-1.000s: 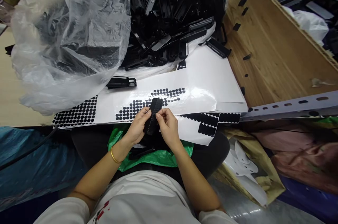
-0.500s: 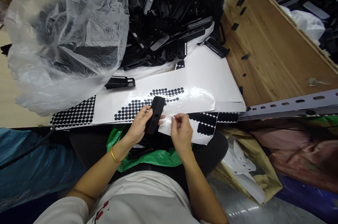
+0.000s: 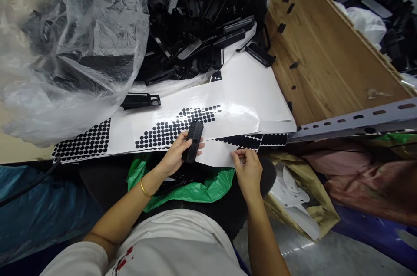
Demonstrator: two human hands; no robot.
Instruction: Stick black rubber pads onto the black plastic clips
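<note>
Left hand (image 3: 174, 159) grips black plastic part (image 3: 193, 141) at frame centre, fingers wrapped round it, face up for sticking. Right hand (image 3: 248, 167) fingers pinch at oval pads (image 3: 243, 141) on lower sticker sheet (image 3: 215, 156), likely peeling one. Parts pile (image 3: 202, 20) up top.

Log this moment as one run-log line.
left hand: holds black plastic part | right hand: fingertips at black pads on sticker sheet | green bag: on lap

parts pile (image 3: 202, 20) behind sticker sheets (image 3: 228, 106) — plastic bag (image 3: 71, 41) left
</note>
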